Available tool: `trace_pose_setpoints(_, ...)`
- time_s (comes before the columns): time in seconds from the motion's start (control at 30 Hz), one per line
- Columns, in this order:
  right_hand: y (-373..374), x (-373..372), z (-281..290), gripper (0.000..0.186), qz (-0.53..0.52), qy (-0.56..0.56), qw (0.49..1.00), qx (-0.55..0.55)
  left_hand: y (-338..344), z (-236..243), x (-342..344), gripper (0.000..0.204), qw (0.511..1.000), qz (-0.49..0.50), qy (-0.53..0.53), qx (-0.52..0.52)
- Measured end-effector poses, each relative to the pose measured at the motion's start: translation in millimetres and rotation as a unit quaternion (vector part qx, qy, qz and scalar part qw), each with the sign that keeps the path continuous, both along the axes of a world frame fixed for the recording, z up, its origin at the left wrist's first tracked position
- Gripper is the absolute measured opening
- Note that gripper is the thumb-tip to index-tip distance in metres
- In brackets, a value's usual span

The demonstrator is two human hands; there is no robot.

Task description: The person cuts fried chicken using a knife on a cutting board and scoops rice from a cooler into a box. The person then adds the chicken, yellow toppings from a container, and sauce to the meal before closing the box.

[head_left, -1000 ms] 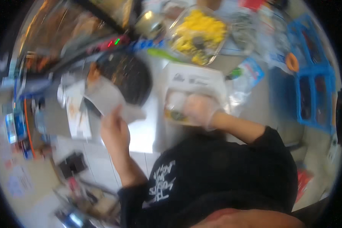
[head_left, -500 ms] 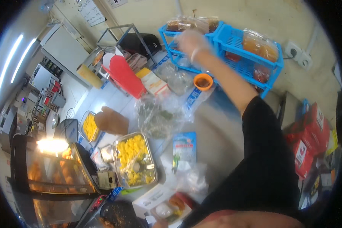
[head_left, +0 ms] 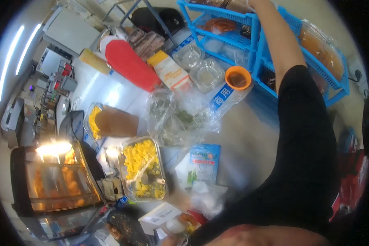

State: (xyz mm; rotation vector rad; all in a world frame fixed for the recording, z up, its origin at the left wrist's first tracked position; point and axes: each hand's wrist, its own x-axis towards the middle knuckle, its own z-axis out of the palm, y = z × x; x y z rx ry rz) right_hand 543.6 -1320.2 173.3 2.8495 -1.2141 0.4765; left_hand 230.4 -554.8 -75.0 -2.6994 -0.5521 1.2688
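My right arm [head_left: 281, 41], in a black sleeve, stretches up over the blue plastic rack [head_left: 229, 16]. Only the wrist end of my right hand [head_left: 254, 3] shows at the upper edge, so its fingers are hidden. At the bottom, a small part of my left hand [head_left: 171, 238] is at the near side of an open white paper box [head_left: 158, 217], with its thumb against the box. Inside the box are a round white item, something yellow and a browned piece of food [head_left: 188, 221]. Clear-wrapped packs lie on the rack's top tier.
A metal tray of yellow food [head_left: 141, 164] stands left of a blue-and-white pouch [head_left: 204, 162]. Clear bags of greens [head_left: 182, 117], an orange cup [head_left: 238, 78], clear containers [head_left: 207, 74] and a red-wrapped bundle [head_left: 129, 63] sit farther back. A lit glass food warmer [head_left: 59, 176] is left.
My right hand, blurred over the rack before, has moved up and right, almost out of the picture. The view has shifted, so the rack appears higher and closer. My left hand stays by the box.
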Motion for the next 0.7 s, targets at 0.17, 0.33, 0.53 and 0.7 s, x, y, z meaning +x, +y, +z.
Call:
trace_pose_setpoints(0.17,1,-36,33,0.023,0.010,-0.151,0.988,0.014,0,4,-9,0.065,1.000,-0.008,0.003,-0.022)
trace_pose_setpoints(0.33,109,-91,48,0.025,0.313,-0.502,0.723,0.357,20,12,-40,0.070,0.997,-0.030,-0.019,-0.064)
trace_pose_setpoints(0.53,363,-245,-19,0.028,0.493,-0.398,0.593,0.496,1,58,-56,0.056,0.985,-0.017,-0.112,-0.132)
trace_pose_setpoints(0.7,568,-323,-119,0.013,0.805,0.052,0.591,0.002,45,65,-108,0.046,0.959,0.066,-0.208,-0.178)
